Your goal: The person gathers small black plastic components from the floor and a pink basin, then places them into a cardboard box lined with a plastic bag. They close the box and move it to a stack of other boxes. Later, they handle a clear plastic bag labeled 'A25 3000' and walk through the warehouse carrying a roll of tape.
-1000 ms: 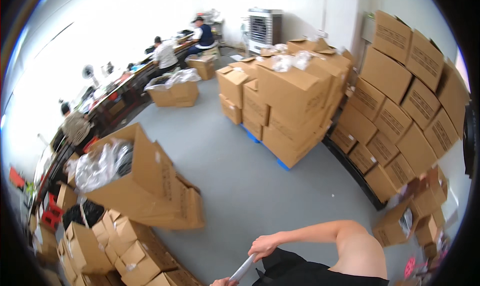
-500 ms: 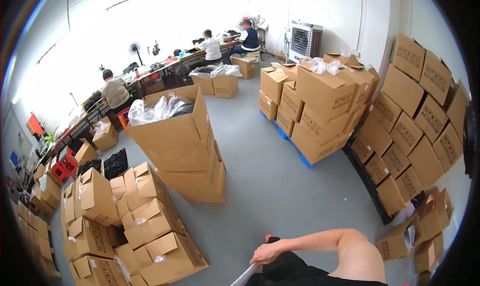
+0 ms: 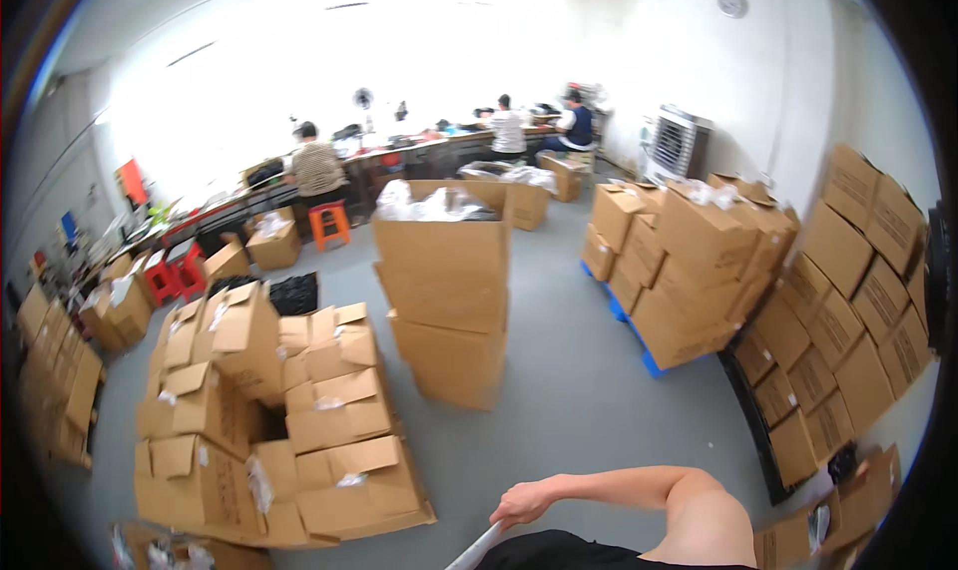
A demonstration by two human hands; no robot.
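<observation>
My right hand (image 3: 523,503) is closed around the end of a pale, whitish strip or bar (image 3: 473,548), low in the middle of the view. What kind of thing it is I cannot make out, since most of it runs off the lower edge. The bare right arm bends out to the right from the shoulder. My left hand does not show. Closest to my right hand, on its left, stands a block of stacked cardboard cartons (image 3: 349,485) with partly raised flaps.
Ahead rises a tall carton stack (image 3: 444,300) topped with clear plastic. Cartons on a blue pallet (image 3: 652,364) stand to the right, and a carton wall (image 3: 838,340) lines the right side. Several people sit along a far workbench (image 3: 419,151), near red stools (image 3: 329,227).
My view has turned left and tilted up, so the room's contents sit further right in the picture. My right hand keeps its hold on the pale strip.
</observation>
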